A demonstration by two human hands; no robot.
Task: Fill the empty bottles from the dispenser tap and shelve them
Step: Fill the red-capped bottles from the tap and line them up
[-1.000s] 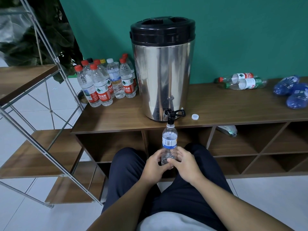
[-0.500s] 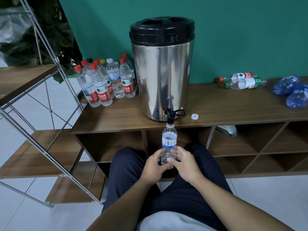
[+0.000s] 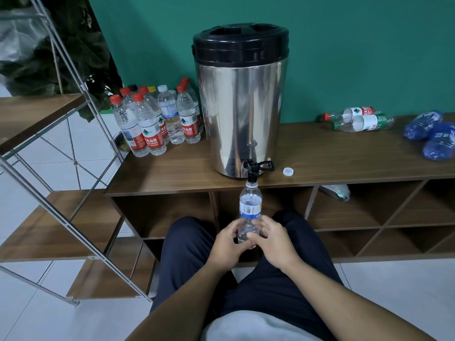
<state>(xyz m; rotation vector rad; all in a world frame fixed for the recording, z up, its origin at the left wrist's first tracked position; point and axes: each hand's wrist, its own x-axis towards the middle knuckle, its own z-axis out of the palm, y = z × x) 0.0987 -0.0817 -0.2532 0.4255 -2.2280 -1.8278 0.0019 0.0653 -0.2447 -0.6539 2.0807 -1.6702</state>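
Almost nothing has changed over the last second: the bottle [image 3: 250, 212] stays upright with its open mouth right under the black tap [image 3: 252, 174] at the front edge of the worktop [image 3: 344, 153], and both hands have kept their places. The left hand [image 3: 225, 244] and the right hand [image 3: 273, 242] grip the lower part of the bottle from either side, fingers curled round it below the blue label. That steadiness suggests filling is under way, though no stream shows and the water level is too hard to read through the clear plastic. The dispenser [image 3: 240, 104] stands near the middle of the worktop, and the bottle's white cap [image 3: 288, 171] lies just right of the tap, ready for closing. Capped bottles [image 3: 157, 119] stand grouped at the back left corner, while empties [image 3: 357, 120] lie on their sides toward the right end, beside crushed blue bottles [image 3: 430, 134]. Judging by those, several refills remain, and this one is not yet capped or shelved.
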